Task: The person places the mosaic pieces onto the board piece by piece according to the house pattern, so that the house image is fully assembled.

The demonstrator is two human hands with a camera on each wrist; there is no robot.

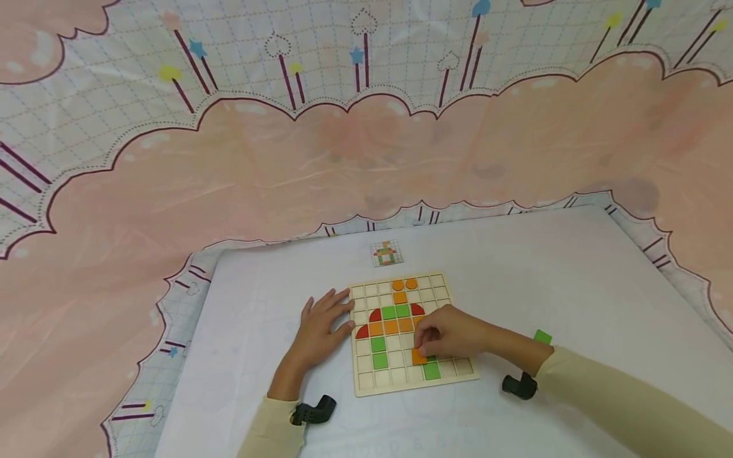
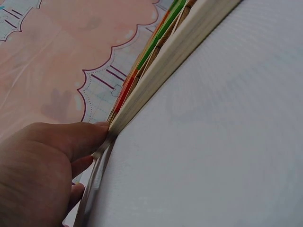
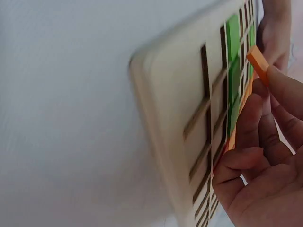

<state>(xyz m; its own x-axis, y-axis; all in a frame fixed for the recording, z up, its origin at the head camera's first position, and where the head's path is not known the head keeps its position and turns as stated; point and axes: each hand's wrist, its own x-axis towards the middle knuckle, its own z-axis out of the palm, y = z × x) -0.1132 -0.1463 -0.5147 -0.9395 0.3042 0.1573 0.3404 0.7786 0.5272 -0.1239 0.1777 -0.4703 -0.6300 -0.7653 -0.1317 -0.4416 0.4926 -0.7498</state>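
A wooden grid board (image 1: 366, 381) lies on the white table, with orange, green and red tiles set in its cells. My right hand (image 1: 452, 332) pinches an orange square tile (image 3: 258, 64) between thumb and finger, above the lower right part of the board. Part of the board's right side is hidden beneath this hand. Green tiles (image 1: 432, 371) sit close by in the grid. On the other side, my left hand (image 1: 322, 324) rests with fingers spread, its fingertips touching the board's left edge. In the left wrist view the thumb (image 2: 90, 137) meets that edge.
Beyond the board lies a small pattern card (image 1: 387, 253) with a coloured grid figure. A loose green tile (image 1: 543, 336) is partly hidden behind the right forearm. A pink patterned cloth (image 1: 343, 165) surrounds the white tabletop (image 1: 258, 286). Each wrist wears a black camera (image 1: 520, 386).
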